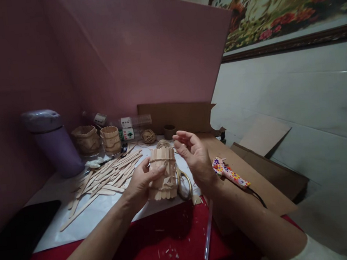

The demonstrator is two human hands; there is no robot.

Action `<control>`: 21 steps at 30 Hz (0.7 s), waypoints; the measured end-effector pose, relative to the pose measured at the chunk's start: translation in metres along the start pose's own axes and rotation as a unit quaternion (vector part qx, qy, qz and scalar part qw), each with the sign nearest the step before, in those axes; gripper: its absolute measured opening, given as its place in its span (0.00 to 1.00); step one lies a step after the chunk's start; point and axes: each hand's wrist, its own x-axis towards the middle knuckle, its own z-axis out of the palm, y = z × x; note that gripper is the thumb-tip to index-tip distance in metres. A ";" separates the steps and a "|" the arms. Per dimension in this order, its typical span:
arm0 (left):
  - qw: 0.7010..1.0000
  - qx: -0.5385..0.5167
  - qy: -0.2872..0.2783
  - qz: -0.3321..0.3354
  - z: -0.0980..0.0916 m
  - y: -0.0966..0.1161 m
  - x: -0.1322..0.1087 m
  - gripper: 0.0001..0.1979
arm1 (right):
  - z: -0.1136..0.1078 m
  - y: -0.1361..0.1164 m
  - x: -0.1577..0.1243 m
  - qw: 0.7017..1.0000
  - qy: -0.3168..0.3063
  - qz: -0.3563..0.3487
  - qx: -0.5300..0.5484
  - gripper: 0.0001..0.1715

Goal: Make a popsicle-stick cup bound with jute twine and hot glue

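My left hand (141,181) grips a small cup-shaped holder built of wooden craft sticks (163,174), its thumb pressed on the near side. Two bands of twine circle the holder, one near each end. To its right my right hand (195,156) is raised with bent fingers apart from the thumb; I see nothing clearly held in it. Gold-handled scissors (184,184) lie partly hidden behind the holder. A flower-patterned glue gun (230,173) rests on cardboard beside my right forearm. A clear glue stick (208,236) lies in front of my right wrist.
Loose craft sticks (107,176) spread over white paper at left. Behind stand two finished-looking stick holders (111,140), plastic bottles (138,120), a twine ball (148,136) and a tape roll (170,131). A purple flask (57,146) stands at left, near a dark flat object (26,232).
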 end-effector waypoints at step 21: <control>0.995 -0.056 0.064 -0.050 -0.001 0.017 -0.004 0.22 | -0.037 0.031 0.013 0.973 0.141 0.114 0.142 0.22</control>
